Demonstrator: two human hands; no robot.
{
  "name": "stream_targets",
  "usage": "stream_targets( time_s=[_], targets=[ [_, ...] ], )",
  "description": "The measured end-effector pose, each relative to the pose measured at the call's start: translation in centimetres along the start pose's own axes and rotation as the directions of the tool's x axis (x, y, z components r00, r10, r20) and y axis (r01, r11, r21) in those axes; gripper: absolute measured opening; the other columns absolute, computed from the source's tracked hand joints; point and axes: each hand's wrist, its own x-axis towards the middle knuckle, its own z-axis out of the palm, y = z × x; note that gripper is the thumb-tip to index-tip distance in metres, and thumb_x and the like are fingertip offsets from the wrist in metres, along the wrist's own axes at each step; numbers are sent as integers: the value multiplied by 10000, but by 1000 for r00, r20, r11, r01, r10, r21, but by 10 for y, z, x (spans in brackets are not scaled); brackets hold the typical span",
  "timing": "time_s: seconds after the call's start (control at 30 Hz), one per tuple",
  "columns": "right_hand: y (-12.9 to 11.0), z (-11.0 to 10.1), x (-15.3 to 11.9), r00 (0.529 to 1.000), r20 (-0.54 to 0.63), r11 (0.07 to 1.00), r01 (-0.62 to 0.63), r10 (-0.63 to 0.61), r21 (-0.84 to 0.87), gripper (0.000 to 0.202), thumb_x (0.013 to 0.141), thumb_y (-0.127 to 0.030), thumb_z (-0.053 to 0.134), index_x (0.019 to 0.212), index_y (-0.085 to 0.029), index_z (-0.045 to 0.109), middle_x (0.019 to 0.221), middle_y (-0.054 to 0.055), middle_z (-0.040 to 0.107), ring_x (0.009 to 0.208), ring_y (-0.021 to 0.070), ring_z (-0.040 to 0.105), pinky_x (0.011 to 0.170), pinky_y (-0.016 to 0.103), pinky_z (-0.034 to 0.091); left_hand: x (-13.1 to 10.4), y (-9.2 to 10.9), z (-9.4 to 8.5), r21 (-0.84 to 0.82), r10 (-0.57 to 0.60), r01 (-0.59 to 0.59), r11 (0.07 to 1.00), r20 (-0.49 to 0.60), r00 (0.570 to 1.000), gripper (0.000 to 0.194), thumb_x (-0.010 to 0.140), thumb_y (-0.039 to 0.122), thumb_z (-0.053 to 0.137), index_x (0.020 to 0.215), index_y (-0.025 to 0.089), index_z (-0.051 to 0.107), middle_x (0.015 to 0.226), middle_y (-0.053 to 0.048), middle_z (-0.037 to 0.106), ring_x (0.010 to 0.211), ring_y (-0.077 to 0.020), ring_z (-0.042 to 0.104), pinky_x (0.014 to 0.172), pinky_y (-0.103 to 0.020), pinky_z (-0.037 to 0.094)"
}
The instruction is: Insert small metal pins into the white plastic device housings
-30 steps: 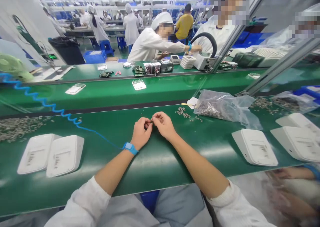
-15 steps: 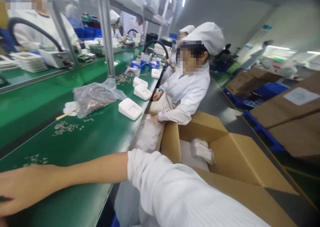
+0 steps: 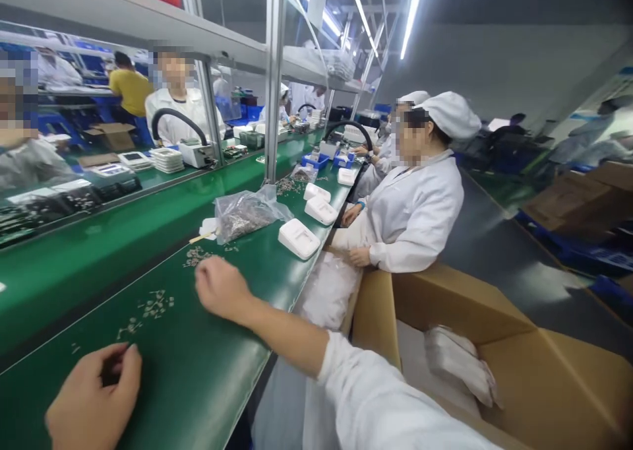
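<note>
- I see the left hand (image 3: 93,397) curled over the green tabletop (image 3: 190,371), thumb tip close to the bent fingers; the hollow between is dark and blurred, so I cannot tell whether it pinches anything. Its wrist is cut off by the lower edge.
- The right hand (image 3: 222,288) is loosely fisted at the near edge of a small heap of parts (image 3: 195,255); its fingertips are turned from me, so I cannot tell what they grip.
- Those parts are tiny, dull grey-brown and irregular; more scattered parts (image 3: 157,303) lie between the two hands, too small for me to make out their shape.
- Beyond the heap, a clear plastic bag (image 3: 244,214), crinkled and slumped, bulges with similar pieces.
- To its right I have a smooth, matte white housing (image 3: 299,239), wedge-shaped, with a recess in its face.
- The tabletop is slick, with a soft sheen.
- At lower right, an open brown cardboard box (image 3: 568,364) holds a white bundle (image 3: 459,361); the frame crops the box.
</note>
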Motion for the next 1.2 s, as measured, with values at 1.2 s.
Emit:
stream_targets(
  time_s=[1.2],
  targets=[
    [-38,-60,-69,830,382,904,426,-406,36,167,952,-192,466,872,-211,612,1008,116,662,898,258,586,792,412,499,-26,42,-14,-214,487,-438,873,377,788,496,743,537,690,1077,191,570,1100,-55,642,1000,-238,590,847,-377,392]
  ],
)
